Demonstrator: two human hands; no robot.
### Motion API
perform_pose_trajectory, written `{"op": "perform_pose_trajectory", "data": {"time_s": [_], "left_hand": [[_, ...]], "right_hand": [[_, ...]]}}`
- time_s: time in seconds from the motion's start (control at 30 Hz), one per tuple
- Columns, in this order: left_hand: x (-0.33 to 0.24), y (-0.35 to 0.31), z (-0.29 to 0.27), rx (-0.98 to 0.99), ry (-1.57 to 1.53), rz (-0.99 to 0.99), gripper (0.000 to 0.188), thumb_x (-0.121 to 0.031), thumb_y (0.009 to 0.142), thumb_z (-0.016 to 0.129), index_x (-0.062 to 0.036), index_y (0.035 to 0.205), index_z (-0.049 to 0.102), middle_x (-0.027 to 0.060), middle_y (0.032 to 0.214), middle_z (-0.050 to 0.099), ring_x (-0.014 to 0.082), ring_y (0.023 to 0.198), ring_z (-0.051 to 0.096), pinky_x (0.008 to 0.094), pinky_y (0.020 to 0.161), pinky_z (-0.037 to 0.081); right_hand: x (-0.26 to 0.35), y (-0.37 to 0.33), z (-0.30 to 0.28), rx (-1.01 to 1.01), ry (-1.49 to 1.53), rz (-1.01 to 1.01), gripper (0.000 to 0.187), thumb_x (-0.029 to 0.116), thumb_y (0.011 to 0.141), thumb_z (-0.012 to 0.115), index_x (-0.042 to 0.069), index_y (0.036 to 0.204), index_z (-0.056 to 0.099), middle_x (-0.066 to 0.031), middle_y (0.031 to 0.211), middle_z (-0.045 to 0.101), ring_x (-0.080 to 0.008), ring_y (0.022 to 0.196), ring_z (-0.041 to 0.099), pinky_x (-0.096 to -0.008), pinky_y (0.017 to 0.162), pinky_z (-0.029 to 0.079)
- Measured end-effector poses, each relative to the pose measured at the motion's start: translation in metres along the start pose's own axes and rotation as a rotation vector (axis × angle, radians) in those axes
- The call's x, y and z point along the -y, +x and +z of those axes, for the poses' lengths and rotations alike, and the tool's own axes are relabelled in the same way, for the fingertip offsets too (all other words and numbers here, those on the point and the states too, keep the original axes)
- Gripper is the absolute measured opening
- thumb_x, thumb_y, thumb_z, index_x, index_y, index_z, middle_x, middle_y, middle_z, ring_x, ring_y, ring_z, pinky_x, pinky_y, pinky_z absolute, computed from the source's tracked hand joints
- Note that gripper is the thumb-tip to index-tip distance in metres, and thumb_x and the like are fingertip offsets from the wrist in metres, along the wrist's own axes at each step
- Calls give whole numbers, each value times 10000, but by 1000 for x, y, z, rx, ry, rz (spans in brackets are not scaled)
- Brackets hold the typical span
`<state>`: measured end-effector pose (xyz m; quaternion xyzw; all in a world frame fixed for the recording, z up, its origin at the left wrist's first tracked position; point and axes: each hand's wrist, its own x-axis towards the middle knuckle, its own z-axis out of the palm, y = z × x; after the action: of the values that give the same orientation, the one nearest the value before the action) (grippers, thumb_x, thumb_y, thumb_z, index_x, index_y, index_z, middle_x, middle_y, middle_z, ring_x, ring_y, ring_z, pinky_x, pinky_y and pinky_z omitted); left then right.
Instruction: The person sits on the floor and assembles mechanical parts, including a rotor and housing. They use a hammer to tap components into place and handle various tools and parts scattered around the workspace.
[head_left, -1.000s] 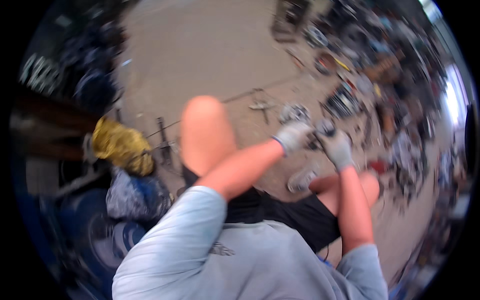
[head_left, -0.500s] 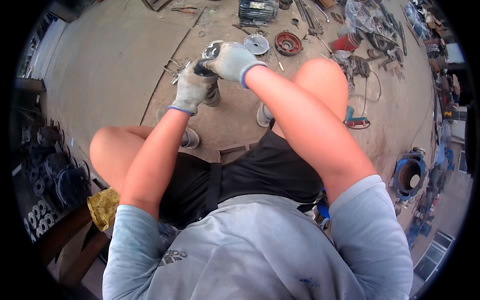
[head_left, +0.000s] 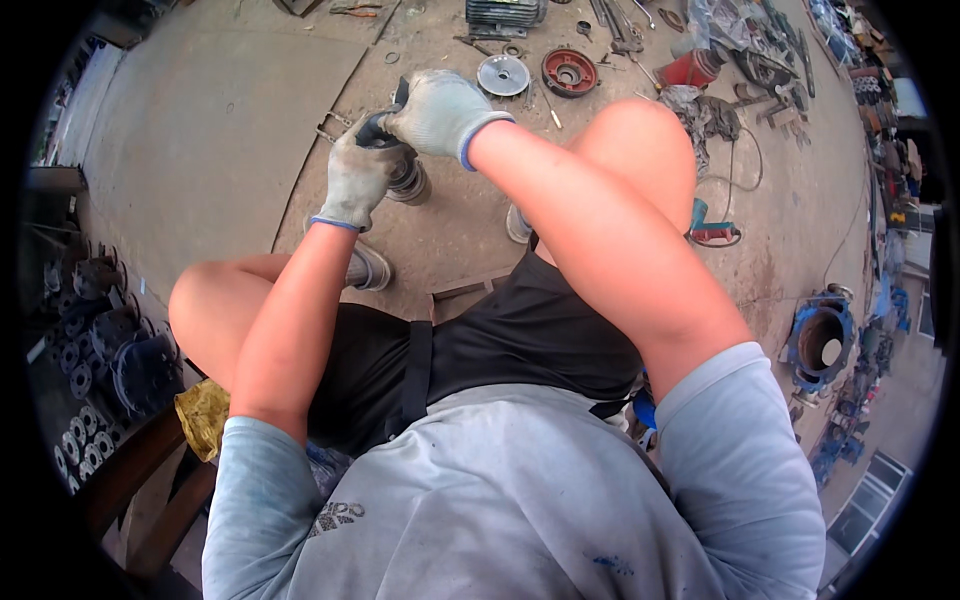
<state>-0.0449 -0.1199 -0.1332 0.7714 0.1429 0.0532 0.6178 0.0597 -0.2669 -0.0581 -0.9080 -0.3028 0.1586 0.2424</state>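
Both my hands wear pale, soiled work gloves with blue cuffs and are held together out in front, between my knees. My left hand [head_left: 358,180] is closed round a dark metal part [head_left: 374,130]. My right hand [head_left: 437,112] grips the upper side of the same part, its fingers bent over it; much of the part's shape is hidden by the gloves. Just below and behind them a ribbed grey metal cylinder [head_left: 411,186] stands on the floor. Whether the held part touches it, I cannot tell. A small metal puller-like frame [head_left: 335,125] lies left of the hands.
Ahead lie a silver disc [head_left: 503,75], a red ring-shaped housing [head_left: 570,73], a screwdriver [head_left: 552,110] and a finned motor body [head_left: 506,14]. On the right are a red cone-shaped part [head_left: 690,68], a green power tool [head_left: 712,228] and a blue round housing [head_left: 820,342]. Orange-handled pliers [head_left: 355,10] lie far ahead.
Both hands have shifted slightly left with the dark part. A pale round face seen beyond the fingers before is now turned edge-on or hidden. The whole view has moved a little.
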Motion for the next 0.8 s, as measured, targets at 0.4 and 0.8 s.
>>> {"op": "perform_pose_trajectory", "data": {"time_s": [0.4, 0.8], "left_hand": [[11, -2, -11, -63, 147, 122, 329, -74, 882, 813, -35, 1203, 752, 110, 1038, 814, 184, 948, 777, 337, 846, 605], [-3, -15, -7, -95, 149, 229, 249, -58, 911, 814, -42, 1146, 732, 124, 1004, 776, 275, 934, 767, 399, 830, 591]], "right_hand": [[4, 2, -1, -13, 88, -63, 569, 530, 980, 698, -22, 1079, 797, -269, 1062, 788, -421, 1043, 764, -475, 964, 592], [-82, -19, -217, -580, 884, -66, 276, 249, 1088, 694, 7, 1203, 758, -57, 973, 805, -120, 815, 760, -275, 716, 599]]}}
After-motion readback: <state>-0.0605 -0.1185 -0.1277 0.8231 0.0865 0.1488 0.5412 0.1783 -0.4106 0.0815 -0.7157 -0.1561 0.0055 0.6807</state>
